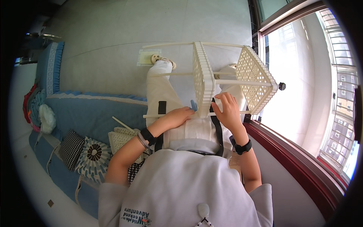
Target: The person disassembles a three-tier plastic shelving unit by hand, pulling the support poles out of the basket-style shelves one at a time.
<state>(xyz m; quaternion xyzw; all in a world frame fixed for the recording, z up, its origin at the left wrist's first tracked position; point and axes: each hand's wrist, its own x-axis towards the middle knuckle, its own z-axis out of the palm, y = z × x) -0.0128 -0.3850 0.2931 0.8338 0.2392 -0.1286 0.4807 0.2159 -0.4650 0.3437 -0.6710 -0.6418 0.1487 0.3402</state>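
A cream plastic shelf rack [206, 85] lies sideways across my lap, its two perforated panels joined by long pale poles. My left hand [178, 116] is closed over the near pole [151, 116], left of the middle panel. Just past its fingertips, a small blue piece [194, 105] shows against that panel. My right hand [227, 111] is open on the panel's other side, fingers bent and apart, thumb near the panel's lower edge. The second perforated panel [254, 81] stands farther right.
Beside me on the left is a blue-covered sofa [102, 109] with patterned cushions [92, 154]. More perforated panels [119, 140] and a loose pole [123, 123] rest there. At right is a red-framed window [287, 157]. Grey tiles [113, 26] cover the floor ahead.
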